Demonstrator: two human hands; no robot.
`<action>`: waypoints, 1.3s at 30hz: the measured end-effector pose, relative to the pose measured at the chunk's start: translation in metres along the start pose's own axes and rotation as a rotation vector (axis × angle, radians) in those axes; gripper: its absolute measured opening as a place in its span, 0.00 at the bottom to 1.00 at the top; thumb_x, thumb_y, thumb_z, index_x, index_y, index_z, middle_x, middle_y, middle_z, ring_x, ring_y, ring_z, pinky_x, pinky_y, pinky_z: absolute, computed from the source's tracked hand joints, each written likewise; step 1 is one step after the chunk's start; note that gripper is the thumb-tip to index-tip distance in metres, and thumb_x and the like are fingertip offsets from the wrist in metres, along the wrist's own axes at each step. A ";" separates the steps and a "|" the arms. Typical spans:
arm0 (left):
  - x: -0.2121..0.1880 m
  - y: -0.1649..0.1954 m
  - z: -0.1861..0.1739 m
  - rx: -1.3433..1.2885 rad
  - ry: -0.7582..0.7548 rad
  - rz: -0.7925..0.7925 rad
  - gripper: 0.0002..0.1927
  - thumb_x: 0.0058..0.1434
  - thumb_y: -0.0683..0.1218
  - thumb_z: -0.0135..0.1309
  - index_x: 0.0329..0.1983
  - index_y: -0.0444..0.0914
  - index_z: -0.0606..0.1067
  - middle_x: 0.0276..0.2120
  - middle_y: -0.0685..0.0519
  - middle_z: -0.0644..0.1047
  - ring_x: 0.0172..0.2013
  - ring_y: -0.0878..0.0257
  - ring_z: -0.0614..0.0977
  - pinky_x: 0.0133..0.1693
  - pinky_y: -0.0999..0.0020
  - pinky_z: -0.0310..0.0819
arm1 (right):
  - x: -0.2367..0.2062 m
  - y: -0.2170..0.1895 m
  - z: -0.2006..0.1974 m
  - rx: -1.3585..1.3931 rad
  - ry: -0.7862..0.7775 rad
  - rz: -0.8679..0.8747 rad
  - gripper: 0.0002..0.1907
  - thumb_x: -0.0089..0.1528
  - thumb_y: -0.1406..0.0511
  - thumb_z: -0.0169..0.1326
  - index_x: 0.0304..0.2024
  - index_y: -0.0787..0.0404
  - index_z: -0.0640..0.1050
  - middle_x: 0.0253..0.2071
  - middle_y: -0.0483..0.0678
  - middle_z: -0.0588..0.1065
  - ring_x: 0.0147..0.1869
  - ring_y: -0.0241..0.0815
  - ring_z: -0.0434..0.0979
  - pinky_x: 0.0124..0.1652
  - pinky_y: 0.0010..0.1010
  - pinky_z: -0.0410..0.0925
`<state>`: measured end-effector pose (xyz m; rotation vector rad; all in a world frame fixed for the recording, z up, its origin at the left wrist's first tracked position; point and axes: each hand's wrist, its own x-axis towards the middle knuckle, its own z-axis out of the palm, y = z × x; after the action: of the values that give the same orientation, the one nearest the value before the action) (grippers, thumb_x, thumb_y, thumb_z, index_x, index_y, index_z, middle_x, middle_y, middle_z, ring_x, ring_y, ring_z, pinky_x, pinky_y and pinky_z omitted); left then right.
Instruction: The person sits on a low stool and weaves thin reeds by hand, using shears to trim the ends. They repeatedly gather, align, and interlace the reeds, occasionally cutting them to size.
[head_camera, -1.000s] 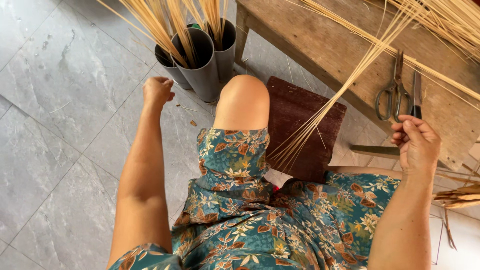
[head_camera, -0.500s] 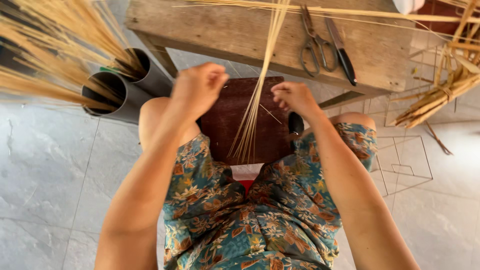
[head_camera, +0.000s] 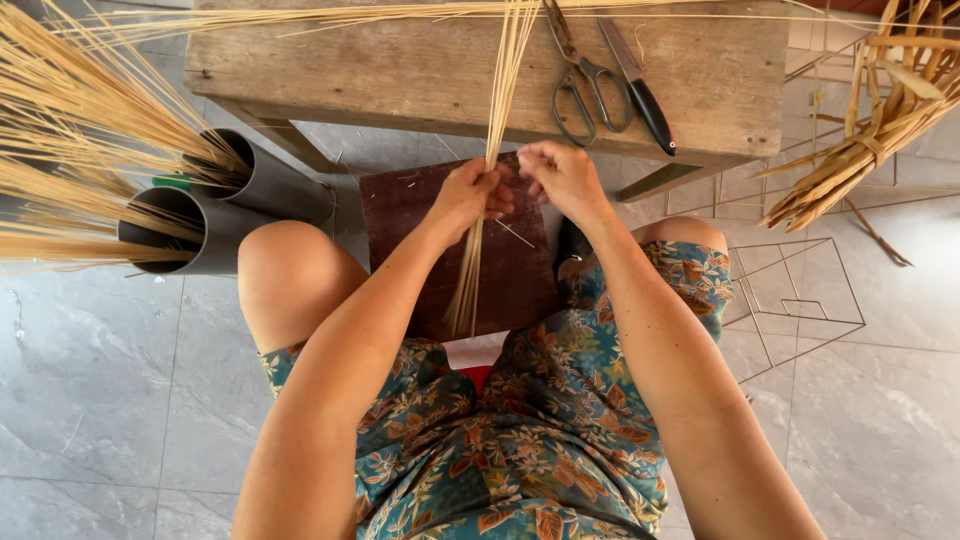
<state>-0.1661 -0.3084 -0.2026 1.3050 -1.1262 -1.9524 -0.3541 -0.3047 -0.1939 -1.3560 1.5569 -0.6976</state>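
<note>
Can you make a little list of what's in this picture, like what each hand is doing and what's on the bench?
left hand: gripping the bundle of thin straw sticks
right hand: pinching the same bundle, close beside the left hand
wooden bench: scissors and a black-handled knife on it
brown board: under the bundle
grey tubes: full of more sticks
floor: grey tiles, wire frame

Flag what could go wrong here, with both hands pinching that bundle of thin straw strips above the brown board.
1. The straw strips are thin and splayed below the left hand; a tight grip might snap or scatter them.
2. The scissors and knife lie on the wooden bench just beyond the right hand; a reach forward could brush a blade.
</note>
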 end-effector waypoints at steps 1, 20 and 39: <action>-0.002 0.000 0.004 -0.050 -0.042 -0.002 0.13 0.74 0.47 0.42 0.53 0.38 0.74 0.33 0.51 0.80 0.33 0.61 0.85 0.37 0.66 0.83 | -0.001 0.000 -0.003 0.088 -0.016 -0.037 0.16 0.67 0.58 0.55 0.53 0.59 0.80 0.35 0.43 0.81 0.30 0.30 0.78 0.29 0.23 0.73; -0.070 0.065 -0.010 0.358 -0.207 0.788 0.13 0.74 0.45 0.53 0.57 0.34 0.74 0.44 0.50 0.84 0.46 0.63 0.85 0.49 0.65 0.83 | -0.081 -0.121 -0.022 0.040 0.125 -0.765 0.05 0.73 0.68 0.59 0.51 0.62 0.80 0.42 0.44 0.81 0.38 0.29 0.78 0.36 0.21 0.74; -0.045 0.040 -0.025 0.265 -0.217 0.554 0.15 0.78 0.52 0.44 0.49 0.36 0.75 0.32 0.54 0.81 0.33 0.67 0.83 0.37 0.70 0.79 | -0.035 -0.109 0.000 0.262 0.015 -0.426 0.09 0.69 0.69 0.58 0.51 0.65 0.81 0.35 0.45 0.80 0.32 0.26 0.76 0.32 0.19 0.73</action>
<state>-0.1259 -0.3021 -0.1509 0.7857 -1.6885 -1.5864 -0.3074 -0.2962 -0.0893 -1.4941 1.1441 -1.1318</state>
